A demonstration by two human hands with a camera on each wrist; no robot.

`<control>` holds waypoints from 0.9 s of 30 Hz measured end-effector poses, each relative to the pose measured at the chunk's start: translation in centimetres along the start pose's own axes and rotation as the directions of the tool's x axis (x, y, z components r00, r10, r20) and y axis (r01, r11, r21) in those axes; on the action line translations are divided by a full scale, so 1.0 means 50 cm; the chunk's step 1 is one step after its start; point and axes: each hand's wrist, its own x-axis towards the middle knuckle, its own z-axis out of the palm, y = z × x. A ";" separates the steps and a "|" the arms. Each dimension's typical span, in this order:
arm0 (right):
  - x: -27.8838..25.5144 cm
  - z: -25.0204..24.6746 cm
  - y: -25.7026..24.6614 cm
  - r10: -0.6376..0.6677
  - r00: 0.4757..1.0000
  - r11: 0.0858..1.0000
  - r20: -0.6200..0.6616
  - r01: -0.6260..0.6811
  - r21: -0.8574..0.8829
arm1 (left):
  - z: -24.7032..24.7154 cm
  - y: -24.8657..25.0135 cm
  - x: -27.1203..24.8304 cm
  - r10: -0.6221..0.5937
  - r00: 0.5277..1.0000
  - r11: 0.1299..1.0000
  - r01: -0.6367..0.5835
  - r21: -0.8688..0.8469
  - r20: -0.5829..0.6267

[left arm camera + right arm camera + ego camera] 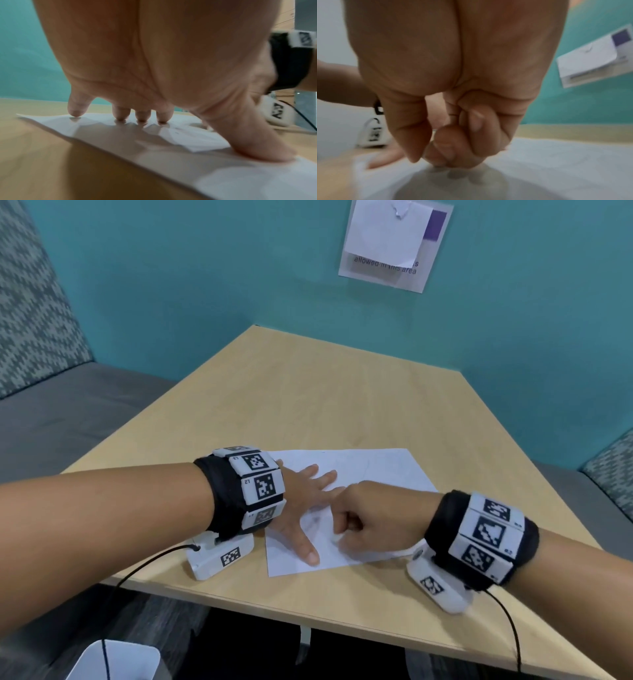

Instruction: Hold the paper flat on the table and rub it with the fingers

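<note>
A white sheet of paper [376,470] lies on a light wooden table [308,392], near its front edge. My left hand [301,498] is spread flat on the sheet's left part. Its straight fingertips [142,119] and thumb [257,151] press the paper [180,135] down. My right hand [363,515] is curled into a loose fist just right of the left hand. Its knuckles and thumb tip [414,158] rest on the paper [556,162]. Nothing shows in the right hand [453,146]. The left thumb [385,158] lies close beside it.
A teal wall with a paper sign [394,244] backs the table. Grey bench seating [68,412] runs along the left, and patterned cushions sit at both sides. A white container [116,662] stands below the table's front edge at lower left. Black cables trail from both wrists.
</note>
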 end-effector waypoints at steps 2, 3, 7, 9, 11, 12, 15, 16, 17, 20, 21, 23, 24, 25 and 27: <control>0.013 -0.021 0.031 0.083 0.995 0.997 -0.061 -0.083 0.001 | -0.003 0.004 -0.001 -0.018 1.000 1.000 0.018 0.023 0.005; 0.016 -0.025 0.042 0.111 0.991 0.994 -0.080 -0.111 0.011 | -0.003 0.007 -0.001 -0.026 1.000 0.999 0.025 0.028 0.007; 0.005 0.001 0.005 0.007 1.000 1.000 0.013 -0.007 0.010 | -0.003 0.004 -0.004 -0.008 1.000 1.000 0.008 -0.003 0.005; 0.009 -0.005 0.014 0.012 1.000 1.000 0.000 -0.012 0.021 | -0.004 0.002 -0.005 -0.007 1.000 1.000 0.007 0.009 0.012; 0.019 -0.027 0.052 0.107 0.990 0.994 -0.091 -0.106 0.022 | -0.006 0.005 -0.004 -0.020 1.000 0.999 0.019 0.032 0.018; 0.021 -0.030 0.065 0.142 0.984 0.990 -0.111 -0.140 0.022 | -0.006 0.007 -0.004 -0.025 1.000 0.999 0.024 0.036 0.019; 0.016 -0.008 0.036 0.047 0.998 0.999 -0.045 -0.048 -0.024 | -0.004 0.007 -0.009 -0.016 1.000 1.000 0.016 0.012 0.009; 0.010 0.001 0.019 0.005 1.000 1.000 0.005 -0.005 -0.009 | -0.004 0.006 -0.010 -0.007 1.000 1.000 0.007 0.003 0.007; 0.010 0.004 0.013 -0.018 0.999 1.000 0.029 0.018 0.005 | -0.005 0.004 -0.010 -0.003 1.000 1.000 0.003 0.004 0.008; 0.019 -0.023 0.051 0.081 0.994 0.997 -0.068 -0.082 -0.005 | -0.004 0.004 -0.004 -0.017 1.000 0.999 0.017 0.045 0.019; 0.021 -0.025 0.060 0.109 0.989 0.994 -0.097 -0.109 -0.004 | -0.001 0.004 -0.004 -0.024 0.999 0.999 0.022 0.049 0.021; 0.019 -0.011 0.048 0.089 0.992 0.996 -0.086 -0.091 -0.013 | -0.001 0.003 -0.003 -0.013 1.000 0.999 0.012 0.031 0.014; 0.017 -0.001 0.031 0.037 0.998 0.999 -0.046 -0.037 -0.017 | -0.002 0.002 -0.004 -0.003 1.000 1.000 0.003 0.015 0.009; 0.013 0.007 0.015 -0.016 1.000 1.000 -0.010 0.016 -0.013 | -0.003 0.001 -0.005 0.006 1.000 1.000 -0.007 0.004 0.006; 0.016 0.000 0.020 -0.016 1.000 1.000 -0.020 0.016 -0.015 | -0.004 -0.001 -0.004 0.010 1.000 1.000 -0.010 0.013 0.011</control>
